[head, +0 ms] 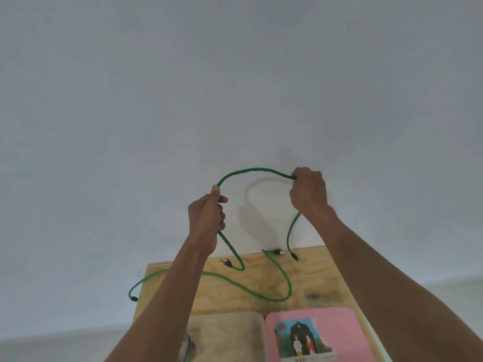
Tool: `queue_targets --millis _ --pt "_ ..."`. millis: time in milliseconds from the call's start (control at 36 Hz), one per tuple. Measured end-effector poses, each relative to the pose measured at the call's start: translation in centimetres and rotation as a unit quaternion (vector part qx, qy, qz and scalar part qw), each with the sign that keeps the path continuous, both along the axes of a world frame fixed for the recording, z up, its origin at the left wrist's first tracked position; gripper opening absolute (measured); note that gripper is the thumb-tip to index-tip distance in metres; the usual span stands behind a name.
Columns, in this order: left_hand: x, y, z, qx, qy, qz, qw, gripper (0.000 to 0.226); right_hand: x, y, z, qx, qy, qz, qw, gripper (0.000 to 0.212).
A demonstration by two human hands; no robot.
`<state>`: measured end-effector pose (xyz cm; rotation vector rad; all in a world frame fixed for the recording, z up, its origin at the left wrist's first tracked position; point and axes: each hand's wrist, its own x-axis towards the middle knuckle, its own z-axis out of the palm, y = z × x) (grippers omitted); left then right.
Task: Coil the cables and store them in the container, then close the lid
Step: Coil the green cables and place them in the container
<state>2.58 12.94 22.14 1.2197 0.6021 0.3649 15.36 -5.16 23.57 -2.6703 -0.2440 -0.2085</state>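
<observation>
A green braided cable [251, 170] arches in the air between both hands, above a small wooden table [313, 280]. My left hand [206, 218] grips it on the left; its tail drops to the table and ends in a black plug [226, 263]. My right hand [308, 192] grips the cable higher on the right, and that end hangs down to a plug [295, 256]. A second green cable [261, 293] lies looped across the tabletop, one plug [133, 299] hanging off the left edge. The open clear container [224, 335] sits at the near edge, its pink lid [345, 333] beside it on the right.
A white wall stands directly behind the table. A grey cable [188, 346] lies inside the container, partly hidden by my left forearm. The pink lid carries a picture sticker [300, 338].
</observation>
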Motion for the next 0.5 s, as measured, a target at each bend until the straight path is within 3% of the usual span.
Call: queue_targets --millis 83,194,333,500 --pt "0.5 -0.8 -1.0 -0.004 0.011 -0.009 1.000 0.041 -0.1 -1.0 -0.5 0.013 0.009 -0.012 1.000 0.030" --pt "1.0 -1.6 -1.2 -0.028 0.004 -0.015 0.999 0.042 -0.8 -1.7 1.1 0.117 -0.108 -0.015 0.987 0.019" --pt "1.7 -1.0 1.1 -0.058 -0.035 0.017 0.998 0.040 -2.4 -0.7 6.7 0.213 -0.188 0.048 0.958 0.013" --pt "1.5 0.7 5.1 -0.095 -0.065 0.000 0.993 0.040 -4.3 2.7 12.0 0.339 -0.162 0.087 0.922 0.009"
